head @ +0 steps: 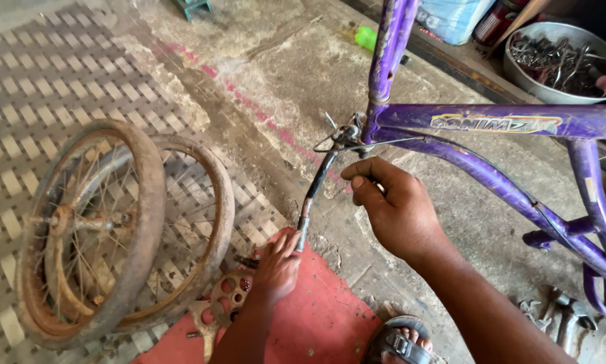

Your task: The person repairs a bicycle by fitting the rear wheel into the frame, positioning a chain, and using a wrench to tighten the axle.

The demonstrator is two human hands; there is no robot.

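Two worn wheels (pixel 121 229) lean together at the far left on the patterned floor (pixel 40 81), off the bike and parked clear of the work. Just right of them a chainring (pixel 230 294) with its crank lies flat at the edge of a red mat (pixel 323 317).

The left hand (pixel 275 266) reaches over the mat and closes its fingers around the lower end of a dark rod (pixel 314 195), likely a fork blade or stay, seemingly to steady it. The rod slants up to the frame's (pixel 492 121) junction, where a small bracket (pixel 347 135) and loose wire sit.

The right hand (pixel 394 205) hovers just beside the rod's upper part, curled tight with the thumb pressed forward; something small may be pinched there, but I cannot tell what. A sandalled foot (pixel 401 344) rests below it.

The purple frame stands stripped at the right. Small tools (pixel 552 313) lie on the concrete beneath it, and a metal basin (pixel 559 61) of parts sits behind, within reach.
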